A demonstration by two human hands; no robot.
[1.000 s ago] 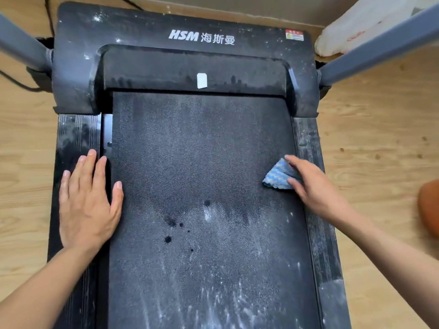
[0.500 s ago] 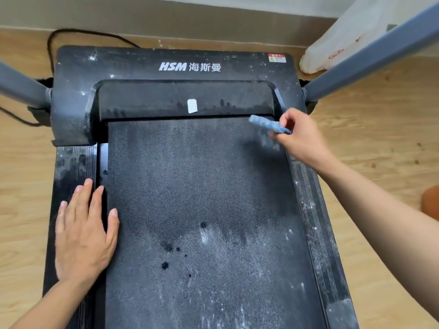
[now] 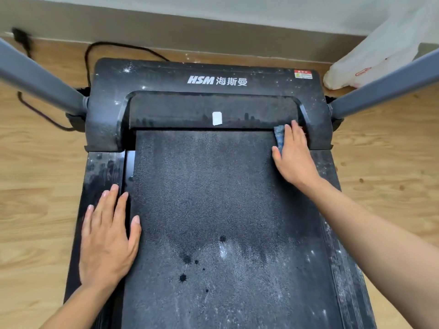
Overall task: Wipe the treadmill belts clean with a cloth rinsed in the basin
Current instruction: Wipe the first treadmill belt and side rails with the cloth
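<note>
1. We see the right hand (image 3: 294, 157) lying flat at the far right corner of the treadmill belt (image 3: 213, 198). Its fingers are straight and spread, and they press the blue cloth (image 3: 279, 136) down rather than curling round it.
2. The cloth sits under those fingers, right against the lip of the motor cover (image 3: 206, 79). We judge that it was put there to begin a stroke from the top edge.
3. The left hand (image 3: 107, 236) rests open, palm down. Its fingers lie on the left side rail (image 3: 102, 167) and its thumb on the belt edge. We take it for a brace that carries weight during the reach forward.
4. The far part of the belt looks dark and mostly clean. White dust (image 3: 237, 293) and a few dark drops (image 3: 186, 258) cover the near part, so we judge that much wiping is left.
5. The cover blocks any push further forward, and the right side rail (image 3: 332, 186) is just beside the hand. The open room runs leftward across the belt and back toward us.
6. The grey uprights (image 3: 384, 84) stand outside the rails, well clear of the wiping path.
7. We see no basin in this view.
</note>
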